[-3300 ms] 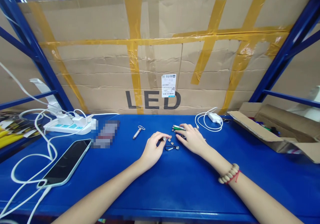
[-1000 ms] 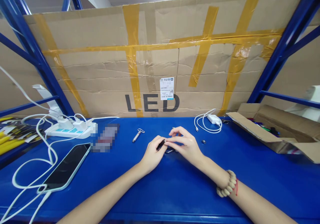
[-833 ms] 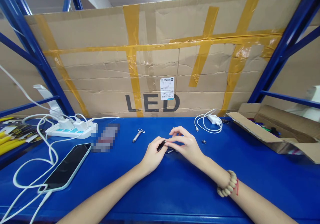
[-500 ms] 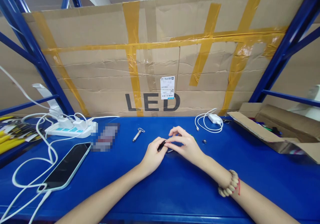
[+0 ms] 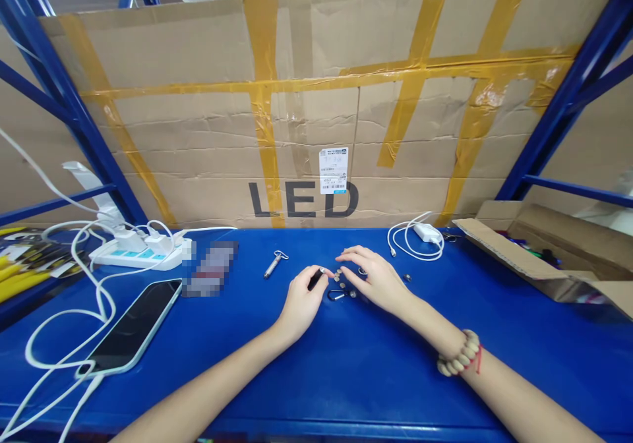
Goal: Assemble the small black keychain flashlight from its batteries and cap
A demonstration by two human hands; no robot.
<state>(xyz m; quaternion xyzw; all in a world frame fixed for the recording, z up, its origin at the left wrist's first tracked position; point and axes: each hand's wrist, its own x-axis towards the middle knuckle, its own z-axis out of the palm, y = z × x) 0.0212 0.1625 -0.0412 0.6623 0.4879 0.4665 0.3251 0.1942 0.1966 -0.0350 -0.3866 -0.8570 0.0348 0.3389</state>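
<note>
While the left hand (image 5: 301, 299) grips a slim black cylinder (image 5: 315, 279) above the blue tabletop (image 5: 341, 370), black carabiner (image 5: 339, 295) lies just beside; right hand (image 5: 378, 281), fingers parted, partly hides a small metal ring (image 5: 362, 271). Beyond: white charger with coiled cable (image 5: 428, 233); taped brown cardboard panel (image 5: 212, 159) blocks the back.

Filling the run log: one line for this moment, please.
left hand: holding black cylinder | right hand: open, apart from cylinder | nearby: carabiner, small discs
</note>
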